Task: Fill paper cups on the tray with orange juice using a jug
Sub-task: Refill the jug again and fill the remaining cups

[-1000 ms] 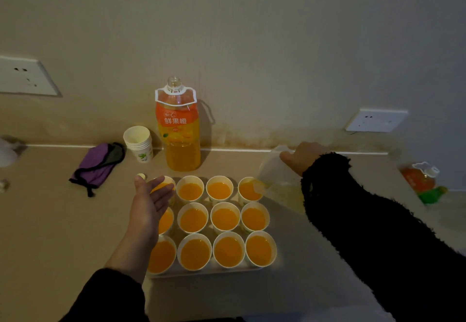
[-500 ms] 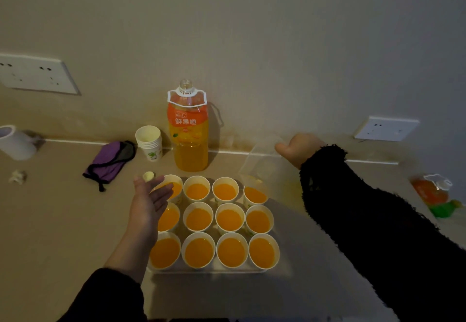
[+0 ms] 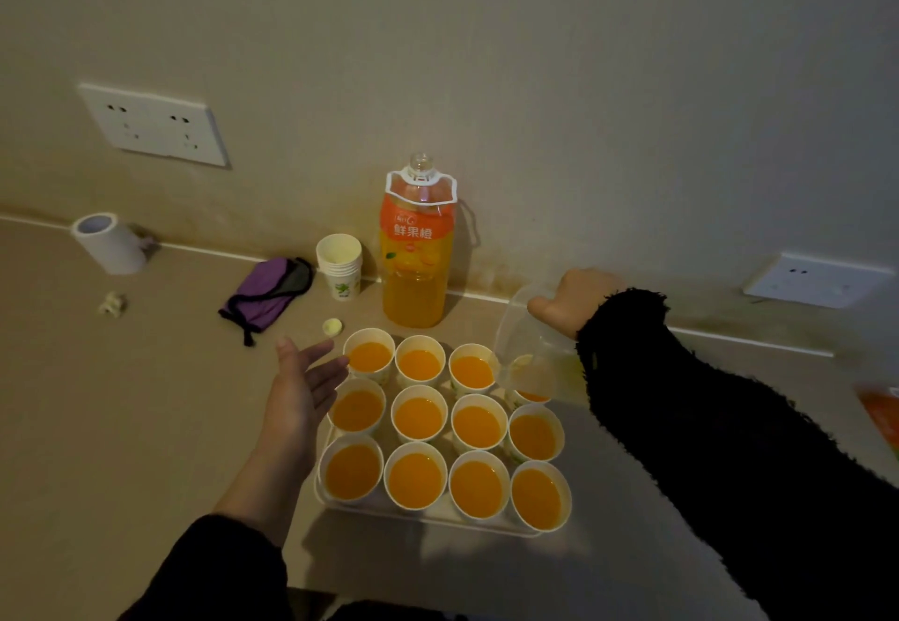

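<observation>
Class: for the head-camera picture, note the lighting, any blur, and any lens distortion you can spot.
Head view: dim, warm light, dark sleeves losing detail; the clear jug in the right hand looks hazy; the orange object at the right edge is smeared; wide-angle lens bends the counter's back edge.

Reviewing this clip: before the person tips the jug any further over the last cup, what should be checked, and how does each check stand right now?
1. Right hand grips the jug: ok.
2. Jug spout over the back-right cup: ok, the jug is tilted above it.
3. Juice left in the jug: cannot tell; the clear body looks almost empty.
4. Other eleven cups filled: ok, all show orange juice, for example the front-left cup.
5. Left hand out of the pour path: ok, open, palm up, at the tray's left side, holding nothing.
6. Refill source at hand: ok, the uncapped juice bottle stands behind the tray, partly full.
</observation>
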The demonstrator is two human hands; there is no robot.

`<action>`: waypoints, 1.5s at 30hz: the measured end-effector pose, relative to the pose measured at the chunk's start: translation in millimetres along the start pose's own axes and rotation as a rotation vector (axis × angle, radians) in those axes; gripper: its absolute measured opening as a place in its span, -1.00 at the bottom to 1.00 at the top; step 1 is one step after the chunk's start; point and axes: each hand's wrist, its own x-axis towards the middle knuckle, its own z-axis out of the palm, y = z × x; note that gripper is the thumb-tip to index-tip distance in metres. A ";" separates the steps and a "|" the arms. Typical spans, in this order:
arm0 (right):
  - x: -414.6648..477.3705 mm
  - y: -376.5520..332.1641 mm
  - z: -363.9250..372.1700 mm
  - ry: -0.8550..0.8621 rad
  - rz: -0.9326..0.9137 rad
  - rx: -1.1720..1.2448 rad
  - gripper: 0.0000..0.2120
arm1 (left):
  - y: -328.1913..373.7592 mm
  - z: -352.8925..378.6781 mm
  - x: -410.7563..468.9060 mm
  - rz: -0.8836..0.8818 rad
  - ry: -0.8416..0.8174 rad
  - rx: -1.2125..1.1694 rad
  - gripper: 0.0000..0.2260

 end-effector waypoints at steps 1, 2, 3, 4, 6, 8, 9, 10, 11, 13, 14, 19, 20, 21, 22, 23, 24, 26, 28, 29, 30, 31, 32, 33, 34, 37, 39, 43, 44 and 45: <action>0.4 -1.1 0.2 -0.001 -0.003 -0.007 -0.52 | -0.2 -0.5 -0.5 -0.002 0.003 0.001 -0.40; 0.6 -2.2 0.3 -0.004 -0.004 -0.014 -0.52 | -0.2 -0.9 -1.0 -0.005 0.006 0.002 -0.40; 0.8 -3.4 0.7 -0.004 -0.004 -0.019 -0.52 | -0.5 -1.3 -1.3 -0.007 0.008 0.001 -0.40; 0.9 -4.3 1.3 0.003 -0.005 -0.025 -0.51 | -0.7 -1.7 -1.8 -0.007 0.009 0.000 -0.40; 1.0 -5.7 2.8 0.023 -0.011 -0.035 -0.50 | -1.4 -2.5 -2.6 -0.006 0.008 -0.003 -0.42; 1.0 -6.9 3.7 0.026 -0.019 -0.046 -0.50 | -2.0 -3.4 -3.0 -0.004 0.008 -0.001 -0.42; 0.8 -7.1 3.5 0.024 -0.023 -0.051 -0.51 | -2.1 -3.7 -3.1 -0.005 0.010 0.002 -0.43; 0.6 -7.6 3.0 0.022 -0.025 -0.053 -0.51 | -2.0 -3.9 -3.0 -0.005 0.012 0.004 -0.43; 0.4 -8.1 2.7 0.024 -0.027 -0.051 -0.52 | -1.9 -4.0 -2.9 -0.005 0.013 0.006 -0.43; 0.6 -8.7 2.7 0.037 -0.031 -0.050 -0.52 | -1.7 -4.0 -2.6 -0.007 0.019 0.006 -0.43; 1.0 -9.1 3.3 0.045 -0.033 -0.053 -0.51 | -1.8 -4.3 -2.7 -0.007 0.021 0.005 -0.43; 4.6 -10.8 4.3 0.039 -0.034 -0.050 -0.51 | -2.3 -5.8 -2.3 0.002 0.017 0.007 -0.42; 4.8 -10.7 4.0 0.031 -0.035 -0.047 -0.51 | -2.6 -5.9 -1.9 0.000 0.020 0.008 -0.42; 4.8 -10.7 3.3 0.025 -0.035 -0.046 -0.52 | -2.7 -5.7 -1.3 -0.002 0.025 0.007 -0.42; 4.7 -10.8 2.5 0.019 -0.037 -0.047 -0.53 | -3.2 -5.8 -0.7 -0.005 0.029 0.005 -0.43; 4.5 -11.1 1.6 0.016 -0.040 -0.049 -0.53 | -3.6 -5.7 -0.3 -0.006 0.030 0.004 -0.43; 4.8 -11.5 1.0 0.013 -0.043 -0.049 -0.53 | -4.0 -5.6 -0.2 -0.006 0.027 0.003 -0.42; 5.0 -12.7 -0.4 0.010 -0.042 -0.051 -0.53 | -4.4 -5.5 0.0 -0.006 0.019 0.002 -0.41; 5.8 -13.6 -1.0 0.015 -0.047 -0.060 -0.52 | -4.6 -5.4 0.4 -0.008 0.020 0.006 -0.42; 6.4 -13.8 -1.2 0.017 -0.049 -0.063 -0.52 | -4.5 -5.3 0.6 -0.009 0.021 0.006 -0.42; 6.8 -13.6 -0.7 0.018 -0.048 -0.064 -0.52 | -4.4 -5.1 0.7 -0.011 0.021 0.006 -0.41; 7.3 -13.6 -0.6 0.019 -0.049 -0.064 -0.52 | -4.5 -4.8 1.0 -0.012 0.022 0.005 -0.41; 7.9 -13.5 -0.1 0.017 -0.049 -0.064 -0.51 | -4.6 -4.7 1.2 -0.012 0.023 0.004 -0.40; 8.1 -13.5 0.1 0.016 -0.050 -0.067 -0.51 | -4.5 -4.3 1.2 -0.013 0.026 0.003 -0.40; 8.7 -13.8 0.3 0.014 -0.051 -0.069 -0.51 | -4.4 -4.0 1.3 -0.016 0.032 0.003 -0.40; 9.3 -14.9 -0.6 0.012 -0.055 -0.073 -0.51 | -4.7 -2.9 1.5 -0.018 0.037 0.008 -0.39; 9.4 -15.2 -2.1 0.009 -0.060 -0.073 -0.52 | -5.3 -2.4 1.4 -0.013 0.032 0.006 -0.40; 9.4 -16.2 -3.2 0.022 -0.078 -0.090 -0.50 | -6.2 -2.2 0.7 -0.007 0.026 -0.007 -0.40; 9.5 -16.6 -3.2 0.025 -0.081 -0.090 -0.50 | -6.1 -2.1 0.6 -0.008 0.024 -0.008 -0.40; 9.4 -16.8 -3.4 0.024 -0.080 -0.088 -0.50 | -6.0 -2.0 0.4 -0.009 0.022 -0.008 -0.40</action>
